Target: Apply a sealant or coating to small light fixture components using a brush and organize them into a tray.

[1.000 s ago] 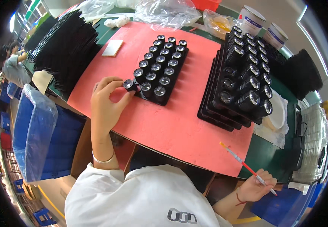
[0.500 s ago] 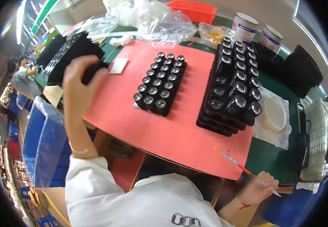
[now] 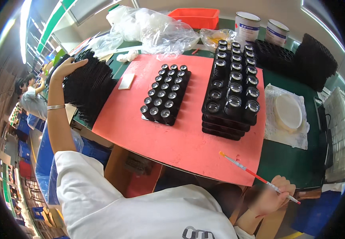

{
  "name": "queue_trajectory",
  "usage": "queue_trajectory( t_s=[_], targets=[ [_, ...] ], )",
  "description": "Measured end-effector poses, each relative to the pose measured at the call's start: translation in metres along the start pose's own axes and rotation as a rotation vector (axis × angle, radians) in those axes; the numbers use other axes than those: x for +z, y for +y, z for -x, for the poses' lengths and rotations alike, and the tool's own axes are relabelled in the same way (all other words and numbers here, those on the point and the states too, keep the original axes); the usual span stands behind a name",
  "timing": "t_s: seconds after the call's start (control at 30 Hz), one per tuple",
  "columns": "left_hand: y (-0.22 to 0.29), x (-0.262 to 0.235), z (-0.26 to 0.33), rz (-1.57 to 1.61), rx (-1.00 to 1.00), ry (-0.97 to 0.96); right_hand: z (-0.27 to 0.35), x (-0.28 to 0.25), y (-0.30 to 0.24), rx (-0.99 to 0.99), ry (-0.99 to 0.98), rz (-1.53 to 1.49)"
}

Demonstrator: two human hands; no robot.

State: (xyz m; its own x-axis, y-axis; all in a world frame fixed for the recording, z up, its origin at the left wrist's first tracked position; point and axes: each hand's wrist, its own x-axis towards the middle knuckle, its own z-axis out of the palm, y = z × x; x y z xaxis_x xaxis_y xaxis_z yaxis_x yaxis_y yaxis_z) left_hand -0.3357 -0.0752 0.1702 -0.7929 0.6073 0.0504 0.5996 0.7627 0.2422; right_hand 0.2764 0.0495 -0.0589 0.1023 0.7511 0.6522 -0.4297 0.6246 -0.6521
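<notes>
My left hand (image 3: 66, 68) is at the top of a stack of black plastic trays (image 3: 89, 85) on the table's left. Its thumb and a finger are stretched apart against the trays; the other fingers are partly hidden. My right hand (image 3: 274, 195), low on the right, is closed round a thin paintbrush (image 3: 247, 170) with a red and white handle, its yellowish tip pointing up and left over the pink sheet (image 3: 172, 145). On that sheet is a black tray of small black cylinders with glassy tops (image 3: 161, 94). To its right, stacked black trays hold taller similar cylinders (image 3: 234, 85).
A small white block (image 3: 126, 81) lies near the left trays. Clear plastic bags (image 3: 160, 34), a red bin (image 3: 196, 18) and two cans (image 3: 247, 27) stand at the back. On the right are a round whitish disc (image 3: 288, 111) and more black trays (image 3: 315, 61).
My left hand has moved left and slightly up, from in front of the black tray stack to its top. The view has shifted a little. My right hand still holds the paintbrush.
</notes>
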Motion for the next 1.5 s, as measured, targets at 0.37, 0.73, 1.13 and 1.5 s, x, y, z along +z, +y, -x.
queue_trajectory(
  t_s=[0.37, 0.73, 1.13, 1.5],
  targets=[
    [0.161, 0.074, 0.089, -0.129, 0.455, 0.260, 0.000, 0.003, 0.004, -0.022, -0.016, 0.001],
    [0.239, 0.157, 0.096, -0.485, 0.321, -0.075, -0.001, 0.002, 0.001, -0.042, -0.080, -0.007],
    [0.239, 0.167, 0.090, -0.490, 0.342, -0.042, -0.001, 0.003, 0.000, -0.070, -0.097, 0.049],
    [0.240, 0.167, 0.089, -0.459, 0.340, -0.081, -0.002, 0.005, 0.000, -0.085, -0.096, 0.083]
  ],
)
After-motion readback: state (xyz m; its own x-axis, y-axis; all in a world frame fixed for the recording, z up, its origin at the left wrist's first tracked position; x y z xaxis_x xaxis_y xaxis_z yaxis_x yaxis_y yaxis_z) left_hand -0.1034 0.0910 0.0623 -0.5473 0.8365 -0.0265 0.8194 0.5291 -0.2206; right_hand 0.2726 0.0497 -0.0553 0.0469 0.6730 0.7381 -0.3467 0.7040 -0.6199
